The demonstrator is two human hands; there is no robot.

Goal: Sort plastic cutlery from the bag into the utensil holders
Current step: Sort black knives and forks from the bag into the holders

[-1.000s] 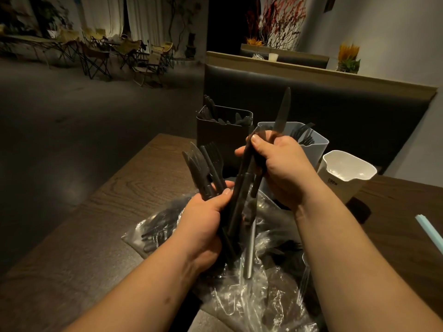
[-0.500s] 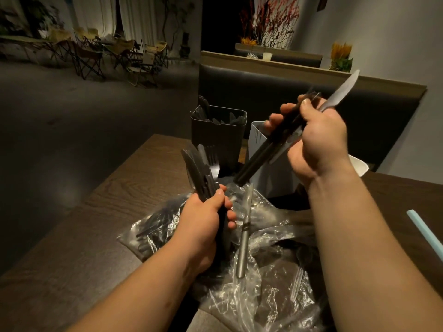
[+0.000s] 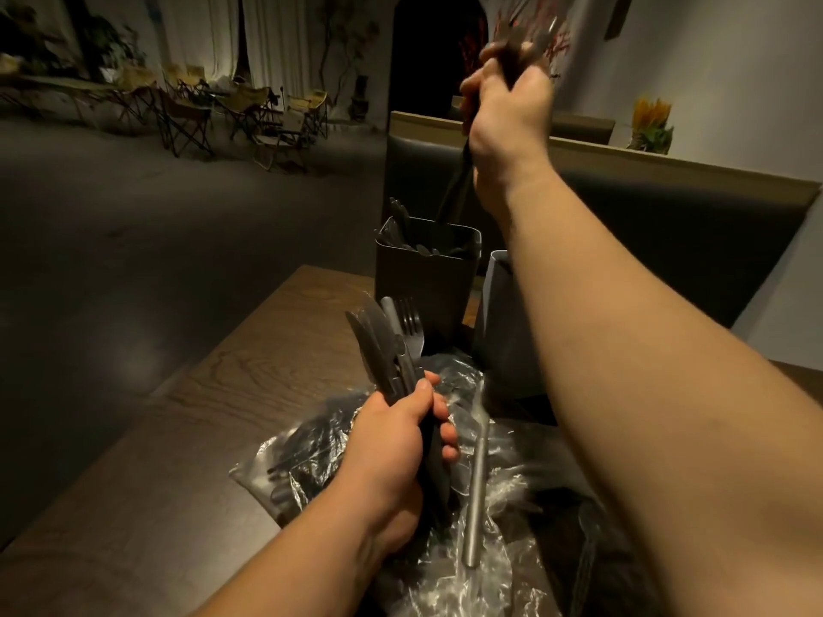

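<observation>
My left hand (image 3: pixel 394 443) grips a bundle of dark plastic knives and forks (image 3: pixel 387 345) upright over the clear plastic bag (image 3: pixel 490 527) on the wooden table (image 3: pixel 249 362). My right hand (image 3: pixel 510 104) is raised high and grips a few dark utensils (image 3: pixel 456 184) whose lower ends hang over the dark holder (image 3: pixel 423 278), which holds several dark pieces. The grey holder (image 3: pixel 501 331) stands beside it, mostly hidden by my right forearm. A silver-handled utensil (image 3: pixel 476 483) lies on the bag.
A dark padded bench back (image 3: pixel 668 242) runs behind the table. The bag holds several more dark pieces at its left end. The table's left edge drops to the floor. Folding chairs (image 3: pixel 187 113) stand far off at the back left.
My right hand rose and swung left with its utensils, from over the grey holder to above the dark holder. My left hand kept its bundle over the bag.
</observation>
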